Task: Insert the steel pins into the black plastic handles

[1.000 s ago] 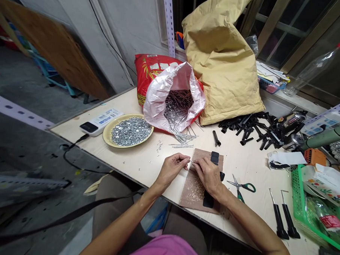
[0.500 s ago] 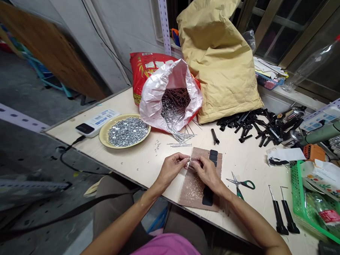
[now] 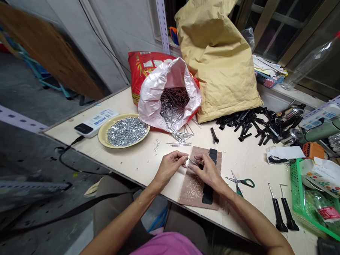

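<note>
Over a brown board [image 3: 188, 194], both my hands meet around a thin metal rod [image 3: 193, 162]. My left hand [image 3: 169, 167] pinches at the rod's tip with thumb and forefinger; anything small between those fingertips is too tiny to make out. A bit of black, seemingly the rod's handle, shows inside my right hand [image 3: 209, 171], whose fingers curl round that end. Black pads [image 3: 208, 195] lie along the board's right side, and pale crumbs are scattered on its surface. Left of the board, several tiny bits [image 3: 156, 146] dot the table.
A yellow dish [image 3: 100, 139] holds many small metal washers. Metal rods spill from an open bag [image 3: 148, 100]. Black plastic handles [image 3: 243, 127] are heaped beside a large paper sack [image 3: 223, 69]. Green-handled scissors [image 3: 247, 182], two black-handled hook tools [image 3: 277, 218] and a green basket [image 3: 295, 189] lie rightward.
The fingers of my right hand have loosened and shifted slightly right, so more of the rod and a black part show. My left hand keeps its pinch.
</note>
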Demonstrator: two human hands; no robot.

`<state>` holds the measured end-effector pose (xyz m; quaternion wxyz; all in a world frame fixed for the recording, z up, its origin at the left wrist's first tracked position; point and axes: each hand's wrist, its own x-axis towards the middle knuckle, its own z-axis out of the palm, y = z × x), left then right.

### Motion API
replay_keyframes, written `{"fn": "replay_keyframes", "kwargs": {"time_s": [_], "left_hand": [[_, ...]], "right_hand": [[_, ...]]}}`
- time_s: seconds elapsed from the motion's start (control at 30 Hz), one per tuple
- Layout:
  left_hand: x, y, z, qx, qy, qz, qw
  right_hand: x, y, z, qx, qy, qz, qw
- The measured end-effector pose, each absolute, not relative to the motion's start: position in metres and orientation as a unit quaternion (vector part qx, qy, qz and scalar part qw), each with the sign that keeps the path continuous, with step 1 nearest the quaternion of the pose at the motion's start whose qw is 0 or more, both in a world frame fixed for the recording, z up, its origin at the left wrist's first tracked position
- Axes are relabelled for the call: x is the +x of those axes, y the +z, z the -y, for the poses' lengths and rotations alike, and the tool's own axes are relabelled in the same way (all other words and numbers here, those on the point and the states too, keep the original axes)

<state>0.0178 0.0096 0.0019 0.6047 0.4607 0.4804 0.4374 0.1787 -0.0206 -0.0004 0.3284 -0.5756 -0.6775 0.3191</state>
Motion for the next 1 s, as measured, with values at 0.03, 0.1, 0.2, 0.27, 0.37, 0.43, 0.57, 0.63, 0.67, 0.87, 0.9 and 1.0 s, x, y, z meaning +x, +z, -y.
{"fn": "replay_keyframes", "kwargs": {"time_s": [0.03,0.1,0.2,0.27,0.37,0.43,0.57,0.63,0.67,0.87,0.9,1.0], "left_hand": [[0.018,0.002,-0.010,0.458,0.438,-0.480,0.606],[0.018,0.001,-0.010,0.462,0.434,-0.478,0.609],[0.018,-0.002,-0.010,0.483,0.413,-0.473,0.610],[0.019,-0.007,-0.009,0.508,0.394,-0.470,0.604],[0.020,-0.018,-0.005,0.559,0.385,-0.471,0.563],[0.024,-0.027,0.000,0.616,0.386,-0.464,0.506],[0.037,-0.047,0.012,0.769,0.352,-0.397,0.356],[0.045,-0.058,0.017,0.820,0.329,-0.369,0.287],[0.048,-0.063,0.019,0.838,0.318,-0.361,0.258],[0.052,-0.084,0.022,0.872,0.289,-0.363,0.157],[0.051,-0.085,0.022,0.872,0.286,-0.366,0.154],[0.050,-0.087,0.024,0.871,0.285,-0.368,0.156]], "right_hand": [[0.179,0.000,0.022,-0.572,0.290,0.691,0.333],[0.180,0.002,0.026,-0.567,0.250,0.714,0.326],[0.182,0.007,0.032,-0.576,0.222,0.725,0.306],[0.190,0.011,0.035,-0.590,0.206,0.728,0.282],[0.214,0.014,0.038,-0.634,0.165,0.714,0.247],[0.233,0.011,0.040,-0.665,0.138,0.698,0.227],[0.263,-0.002,0.041,-0.672,0.098,0.710,0.184],[0.270,-0.008,0.037,-0.655,0.076,0.731,0.178],[0.272,-0.010,0.033,-0.646,0.064,0.740,0.178],[0.281,-0.017,0.008,-0.618,-0.016,0.770,0.160],[0.282,-0.019,0.011,-0.606,-0.021,0.780,0.154],[0.279,-0.027,0.040,-0.512,-0.019,0.847,0.139]]}}
